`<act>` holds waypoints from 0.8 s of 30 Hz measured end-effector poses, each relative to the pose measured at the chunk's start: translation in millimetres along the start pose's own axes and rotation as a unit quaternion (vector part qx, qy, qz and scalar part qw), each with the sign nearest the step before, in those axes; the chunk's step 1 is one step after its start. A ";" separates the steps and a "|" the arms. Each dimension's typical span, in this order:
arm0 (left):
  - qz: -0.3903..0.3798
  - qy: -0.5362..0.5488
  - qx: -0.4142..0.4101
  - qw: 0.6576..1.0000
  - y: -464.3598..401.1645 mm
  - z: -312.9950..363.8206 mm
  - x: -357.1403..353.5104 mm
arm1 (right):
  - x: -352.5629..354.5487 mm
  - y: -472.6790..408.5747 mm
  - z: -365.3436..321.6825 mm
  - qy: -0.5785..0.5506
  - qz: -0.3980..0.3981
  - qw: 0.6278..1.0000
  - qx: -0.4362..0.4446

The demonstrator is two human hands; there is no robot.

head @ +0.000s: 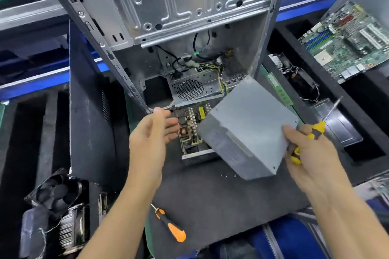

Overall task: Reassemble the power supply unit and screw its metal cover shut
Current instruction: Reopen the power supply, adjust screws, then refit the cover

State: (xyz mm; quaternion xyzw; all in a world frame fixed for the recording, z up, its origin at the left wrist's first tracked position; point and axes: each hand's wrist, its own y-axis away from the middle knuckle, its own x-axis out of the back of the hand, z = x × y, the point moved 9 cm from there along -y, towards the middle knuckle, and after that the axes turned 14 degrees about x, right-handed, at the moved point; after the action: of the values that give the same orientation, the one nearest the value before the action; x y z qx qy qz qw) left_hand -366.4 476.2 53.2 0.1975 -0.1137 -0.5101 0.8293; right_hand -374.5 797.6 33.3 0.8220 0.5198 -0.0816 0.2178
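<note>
Head view: I see the open computer case (168, 17) standing over the far side of the bench (210, 195), its bare metal frame filling the top of the frame. Below it, on the dark mat, sits the power supply base (193, 132), open on top, its circuit board and coils showing. My right hand (309, 153) holds the grey metal cover (248, 130) tilted above the base's right side, not seated on it; the thumb lies on the cover's near corner, and the same hand grips a yellow-and-black screwdriver (315, 130), shaft pointing up and away. My left hand (155, 130) has its grip relaxed, fingers straight, holding nothing, fingertips just beside the base's left edge. A motherboard (349, 42) lies far right. A fan (54, 191) lies at left. An orange screwdriver (170, 226) lies on the mat near me. Small screws (225, 175) lie just below the cover.
</note>
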 end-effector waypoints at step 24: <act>-0.198 -0.397 -0.210 0.871 -29.4 6.8 -59.8 | -18.5 -31.0 -6.0 0.512 -0.047 0.845 0.146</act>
State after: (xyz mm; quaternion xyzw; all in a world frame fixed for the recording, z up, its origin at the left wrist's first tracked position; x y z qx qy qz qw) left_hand -419.7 516.2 47.0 -0.1822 -0.2818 -0.7112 0.6177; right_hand -410.9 796.4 36.9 0.7439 0.5773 0.2661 -0.2061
